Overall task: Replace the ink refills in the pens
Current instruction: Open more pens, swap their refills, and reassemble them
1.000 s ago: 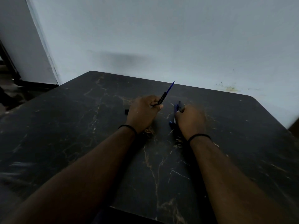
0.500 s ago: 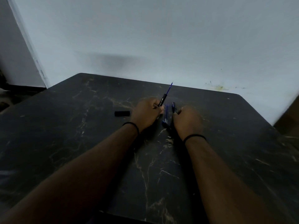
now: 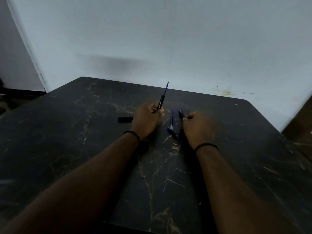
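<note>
My left hand (image 3: 146,119) grips a black pen barrel (image 3: 160,103) with a blue refill (image 3: 166,86) sticking out of its far end, tilted up and away from me. Two blue refills (image 3: 172,119) lie side by side on the dark marble table (image 3: 84,149), between my hands. A dark blue pen (image 3: 181,113) lies just right of them, touching the thumb side of my right hand (image 3: 199,129). That hand is curled into a loose fist on the table. Whether its fingertips pinch the pen is hidden.
A short black pen cap (image 3: 125,119) lies on the table left of my left hand. The table's far edge meets a pale wall (image 3: 168,39). Both wrists wear a thin black band.
My left hand has turned the pen more upright. My right hand has slid slightly right, uncovering the blue refills. The view has shifted, so the black cap shows fully.
</note>
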The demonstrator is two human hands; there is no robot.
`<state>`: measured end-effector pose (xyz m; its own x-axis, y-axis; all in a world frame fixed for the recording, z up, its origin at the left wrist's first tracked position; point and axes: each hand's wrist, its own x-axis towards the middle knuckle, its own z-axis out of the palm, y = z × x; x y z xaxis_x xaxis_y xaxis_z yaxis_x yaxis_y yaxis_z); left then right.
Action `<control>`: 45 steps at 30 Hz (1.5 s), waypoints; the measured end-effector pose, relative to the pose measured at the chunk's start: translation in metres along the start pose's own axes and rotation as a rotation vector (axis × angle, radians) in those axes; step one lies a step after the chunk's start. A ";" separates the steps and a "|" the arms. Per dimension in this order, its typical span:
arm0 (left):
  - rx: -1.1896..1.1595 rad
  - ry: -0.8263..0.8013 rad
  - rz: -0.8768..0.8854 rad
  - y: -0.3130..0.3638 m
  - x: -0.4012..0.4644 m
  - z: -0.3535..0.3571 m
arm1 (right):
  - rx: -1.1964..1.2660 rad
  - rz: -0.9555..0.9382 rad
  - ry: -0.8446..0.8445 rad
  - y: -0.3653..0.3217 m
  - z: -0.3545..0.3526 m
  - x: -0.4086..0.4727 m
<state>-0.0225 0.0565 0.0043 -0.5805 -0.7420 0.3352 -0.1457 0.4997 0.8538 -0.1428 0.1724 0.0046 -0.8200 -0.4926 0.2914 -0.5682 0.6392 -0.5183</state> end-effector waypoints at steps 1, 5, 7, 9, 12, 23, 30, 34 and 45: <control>-0.001 0.006 0.000 0.000 -0.001 -0.002 | 0.025 -0.003 0.002 0.000 -0.001 0.000; 0.020 0.018 0.002 -0.002 -0.004 -0.008 | 0.033 -0.054 0.014 -0.002 -0.004 -0.005; 0.030 0.035 0.011 -0.002 -0.006 -0.010 | -0.006 -0.090 -0.027 -0.006 -0.006 -0.007; 0.023 0.055 0.019 -0.003 -0.007 -0.013 | -0.068 -0.133 -0.076 -0.011 -0.009 -0.009; 0.029 0.071 0.025 -0.004 -0.008 -0.015 | -0.107 -0.165 -0.166 -0.015 -0.013 -0.013; 0.058 0.084 0.043 -0.005 -0.006 -0.014 | -0.242 -0.229 -0.292 -0.020 -0.015 -0.016; 0.122 0.071 0.054 -0.005 -0.005 -0.015 | 0.227 -0.349 -0.062 -0.027 -0.006 -0.020; 0.204 0.069 0.075 -0.006 -0.004 -0.018 | 0.479 -0.322 0.349 -0.030 -0.011 -0.023; 0.339 0.062 0.150 -0.007 -0.005 -0.022 | 0.948 -0.276 0.458 -0.033 -0.011 -0.028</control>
<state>-0.0012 0.0464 0.0052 -0.5676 -0.6697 0.4789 -0.3260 0.7169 0.6162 -0.1016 0.1721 0.0225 -0.7321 -0.1568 0.6629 -0.6132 -0.2721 -0.7416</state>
